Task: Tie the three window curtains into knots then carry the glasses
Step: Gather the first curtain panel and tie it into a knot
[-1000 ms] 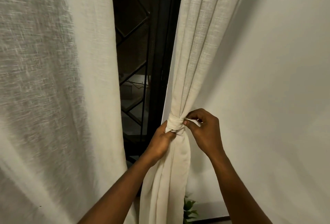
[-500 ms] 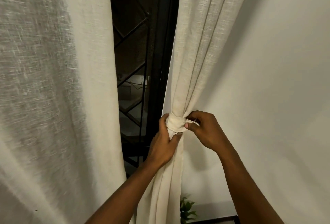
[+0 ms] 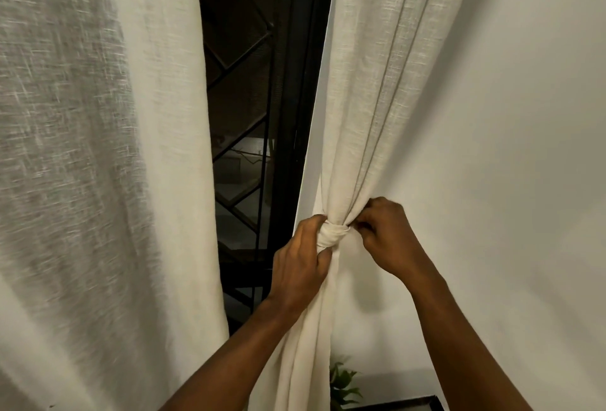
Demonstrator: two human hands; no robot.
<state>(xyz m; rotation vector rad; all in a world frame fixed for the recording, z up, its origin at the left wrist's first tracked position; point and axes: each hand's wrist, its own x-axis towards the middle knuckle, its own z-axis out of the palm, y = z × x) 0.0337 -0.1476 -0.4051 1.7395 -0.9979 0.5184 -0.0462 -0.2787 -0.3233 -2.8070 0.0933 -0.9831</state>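
right now both hands work at one knot (image 3: 332, 236) in the right curtain (image 3: 370, 109), which hangs bunched against the wall (image 3: 511, 148). the knot sits at about 6 o'clock from frame centre. the left hand (image 3: 300, 264) is at its 8 o'clock, fingers curled shut around the gathered cloth just below and beside the knot, likely to hold the bundle steady and give something to pull against. the right hand (image 3: 385, 235) is at the knot's 3 o'clock, fingers pinched closed at its edge, seemingly on a small fold or tail of fabric (the tail itself is hidden under the fingertips), probably to snug or tuck the wrap. the knot looks formed and fairly tight, so this step seems close to done.

the left curtain (image 3: 98, 164) at 9 o'clock hangs loose and untied, with the dark window grille (image 3: 249, 89) between the two. a third curtain and the glasses are not in view. a small plant (image 3: 344, 384) shows at 6 o'clock, low.
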